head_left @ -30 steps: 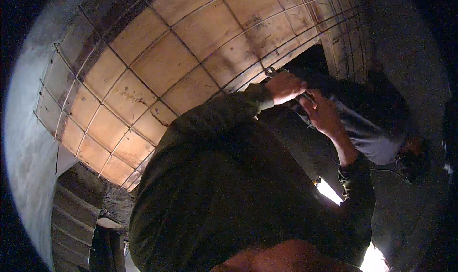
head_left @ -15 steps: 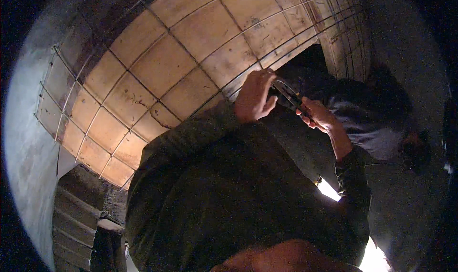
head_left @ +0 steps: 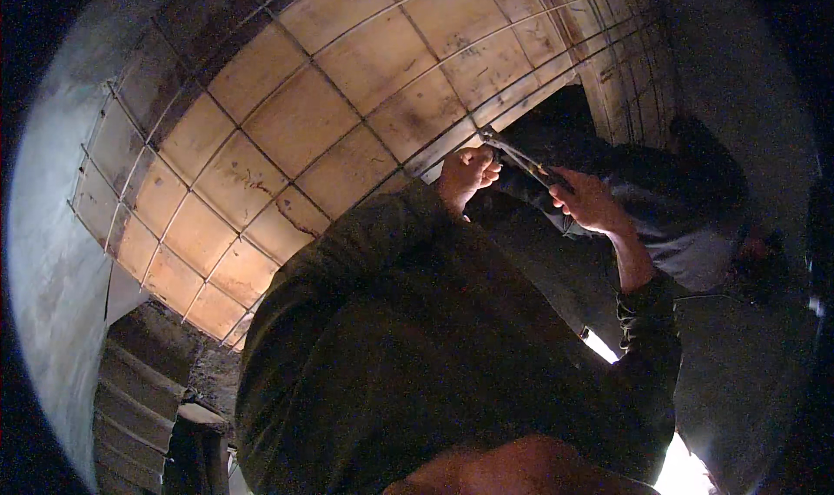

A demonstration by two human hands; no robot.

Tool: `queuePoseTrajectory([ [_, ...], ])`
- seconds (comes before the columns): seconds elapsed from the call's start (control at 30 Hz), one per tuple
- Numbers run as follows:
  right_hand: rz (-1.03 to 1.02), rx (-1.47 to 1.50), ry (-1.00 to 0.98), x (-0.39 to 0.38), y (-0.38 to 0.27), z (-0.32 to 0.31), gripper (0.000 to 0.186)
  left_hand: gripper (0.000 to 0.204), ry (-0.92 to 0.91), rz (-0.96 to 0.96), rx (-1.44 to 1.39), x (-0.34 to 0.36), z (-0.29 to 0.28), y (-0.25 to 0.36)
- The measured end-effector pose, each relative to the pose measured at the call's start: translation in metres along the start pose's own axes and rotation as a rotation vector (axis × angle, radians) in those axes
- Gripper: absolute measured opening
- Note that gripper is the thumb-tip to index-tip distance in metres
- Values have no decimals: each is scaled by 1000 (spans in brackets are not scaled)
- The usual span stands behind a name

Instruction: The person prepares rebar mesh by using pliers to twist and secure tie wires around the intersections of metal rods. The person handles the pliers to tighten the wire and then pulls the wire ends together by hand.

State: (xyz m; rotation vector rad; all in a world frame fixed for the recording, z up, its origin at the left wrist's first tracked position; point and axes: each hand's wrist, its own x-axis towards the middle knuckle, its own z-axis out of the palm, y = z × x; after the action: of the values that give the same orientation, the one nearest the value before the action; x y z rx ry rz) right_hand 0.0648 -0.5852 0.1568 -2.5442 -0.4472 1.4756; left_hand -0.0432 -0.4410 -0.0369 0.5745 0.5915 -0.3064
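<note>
My right hand (head_left: 591, 201) is wrapped round the handles of a pair of long pincers (head_left: 524, 161). Their head reaches a crossing of bars at the edge of the steel mesh (head_left: 360, 117). Just below that head is my left hand (head_left: 469, 175), its fingers curled into a fist. Whatever may be inside those fingers is hidden. The mesh of thin bars lies across a tan, stained panel surface (head_left: 373, 56), and its near edge passes close by both hands.
Another person in dark clothing (head_left: 686, 208) is close beyond my right hand. A pale rough wall (head_left: 52, 260) curves along the left. Bare bar ends (head_left: 74, 201) stick out at the mesh's left edge. Ribbed dark blocks (head_left: 135, 391) stand at lower left.
My left hand has dropped slightly from the mesh edge and its fingers have curled in. The pincers' head has moved up and left to the bar crossing, coming out from behind the left hand.
</note>
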Motion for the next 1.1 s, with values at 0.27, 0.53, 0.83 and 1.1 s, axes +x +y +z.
queuePoseTrajectory([
  [0.27, 5, -301, 40, -5, -53, -21, 32, 31, 14, 50, 43, -6, 13, 10],
  [0.53, 9, -514, 138, 11, -19, -19, 46, 28, -38, 220, 218, -7, 7, 0],
  [0.83, 212, 69, -151, 13, -22, -17, 34, 32, -91, 1297, 1508, -20, 31, 63],
  [1.1, -35, -206, 258, -5, -22, 9, 30, 20, -292, 1219, 1631, 23, 49, 49],
])
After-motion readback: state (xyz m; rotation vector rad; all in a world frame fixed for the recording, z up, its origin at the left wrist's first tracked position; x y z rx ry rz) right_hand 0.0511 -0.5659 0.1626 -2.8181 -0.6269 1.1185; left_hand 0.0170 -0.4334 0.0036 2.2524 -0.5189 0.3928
